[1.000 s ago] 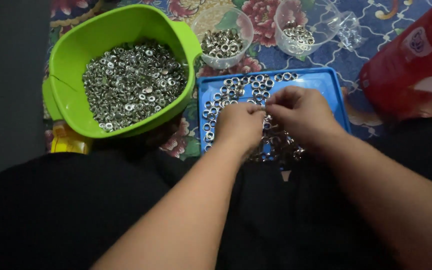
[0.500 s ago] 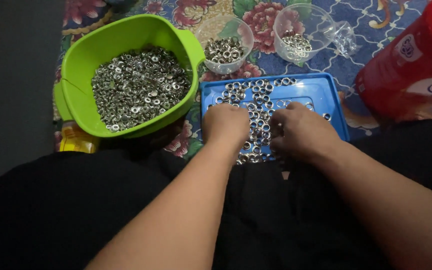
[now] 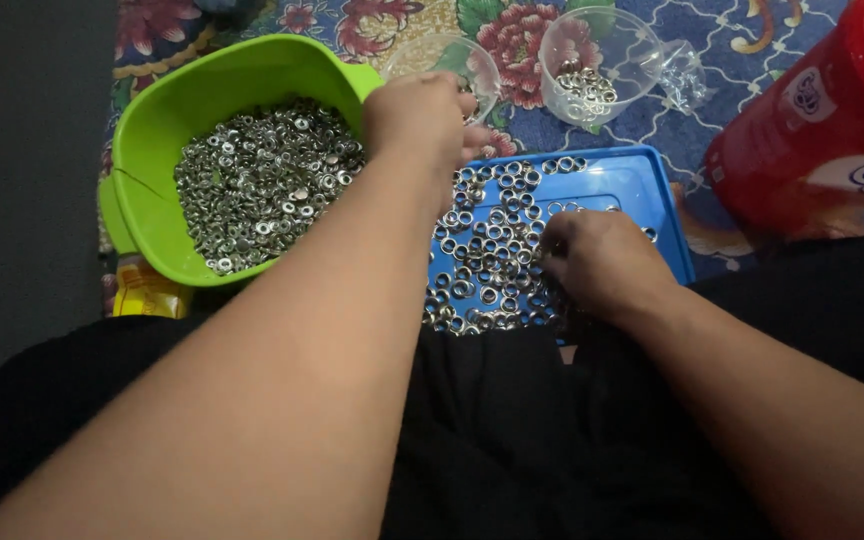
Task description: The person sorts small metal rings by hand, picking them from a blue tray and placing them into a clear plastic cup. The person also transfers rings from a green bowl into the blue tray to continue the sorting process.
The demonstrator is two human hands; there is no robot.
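Left hand (image 3: 417, 118) was stretched forward, knuckles up and fingers curled down over the near rim of a clear round plastic cup (image 3: 472, 62); whether it pinched anything could not be told. Just to its left sat a lime-green plastic tub (image 3: 152, 150) heaped with small silver metal rings (image 3: 262, 180). Nearer the body, the right hand (image 3: 602, 262) lay palm down on a blue plastic tray (image 3: 642, 185), fingertips bent among scattered silver rings (image 3: 492, 250), its grip hidden. Good practice, in my judgement, meant keeping the left hand's fingertips low over the cup's mouth, so nothing bounced onto the floral cloth (image 3: 512, 125).
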